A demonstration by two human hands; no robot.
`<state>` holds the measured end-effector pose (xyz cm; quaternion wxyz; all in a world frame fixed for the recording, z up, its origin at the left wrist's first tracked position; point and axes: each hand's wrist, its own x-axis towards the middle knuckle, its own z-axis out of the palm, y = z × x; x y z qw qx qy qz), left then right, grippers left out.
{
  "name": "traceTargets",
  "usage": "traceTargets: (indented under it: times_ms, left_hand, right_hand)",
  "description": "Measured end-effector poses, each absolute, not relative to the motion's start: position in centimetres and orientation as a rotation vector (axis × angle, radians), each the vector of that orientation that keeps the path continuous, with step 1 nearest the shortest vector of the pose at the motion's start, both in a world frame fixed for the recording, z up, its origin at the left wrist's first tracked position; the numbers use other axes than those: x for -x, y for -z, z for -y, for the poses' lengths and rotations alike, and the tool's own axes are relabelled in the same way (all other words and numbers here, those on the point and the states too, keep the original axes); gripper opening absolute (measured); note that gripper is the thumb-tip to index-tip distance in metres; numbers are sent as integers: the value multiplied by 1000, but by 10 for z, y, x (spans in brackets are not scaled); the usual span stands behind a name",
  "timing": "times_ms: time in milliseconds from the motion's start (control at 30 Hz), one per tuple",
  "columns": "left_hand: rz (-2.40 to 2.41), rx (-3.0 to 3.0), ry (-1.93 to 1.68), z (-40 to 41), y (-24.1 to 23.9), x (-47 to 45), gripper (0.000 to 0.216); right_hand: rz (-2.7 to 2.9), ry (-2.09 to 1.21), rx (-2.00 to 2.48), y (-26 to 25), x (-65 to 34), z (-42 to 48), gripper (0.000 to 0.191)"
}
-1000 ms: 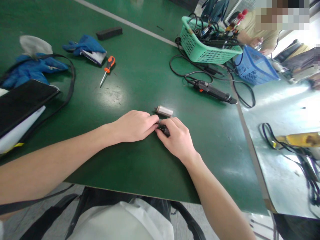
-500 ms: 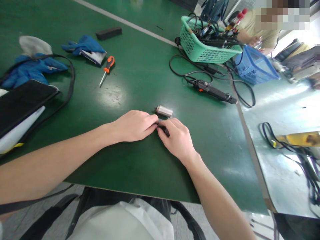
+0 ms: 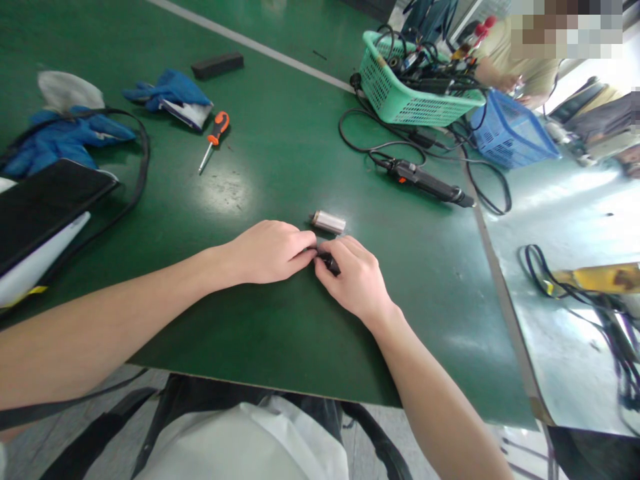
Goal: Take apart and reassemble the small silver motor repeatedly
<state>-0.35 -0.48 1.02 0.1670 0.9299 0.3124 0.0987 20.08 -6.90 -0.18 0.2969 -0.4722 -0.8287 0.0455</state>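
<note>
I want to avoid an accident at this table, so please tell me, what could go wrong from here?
The small black part, mostly hidden between the left hand and the right hand, could slip from their grip. The silver cylinder lies on its side just beyond both hands, so a small bump might roll it away.

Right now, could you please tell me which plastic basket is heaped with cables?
The green basket, left of the blue basket: dark cables and parts rise to its rim; no such heap shows in the other.
</note>
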Motion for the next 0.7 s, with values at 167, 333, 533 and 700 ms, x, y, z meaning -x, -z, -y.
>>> traceTargets:
  times_ms: [167, 333, 533, 700]
  left_hand:
    - [-913, -2574, -279, 5, -15, 3, 27]
    - [-967, -2484, -279, 5, -21, 1, 21]
    - [-967, -2487, -315, 6, -20, 0, 20]
    - [-995, -2537, -335, 8, -20, 1, 18]
  right_hand:
    - [2202, -137, 1245, 0, -201, 69, 13]
    - [2205, -158, 1240, 0, -201, 69, 13]
    - [2251, -153, 1284, -2, -202, 70, 18]
    - [2272, -150, 1301, -3, -202, 71, 20]
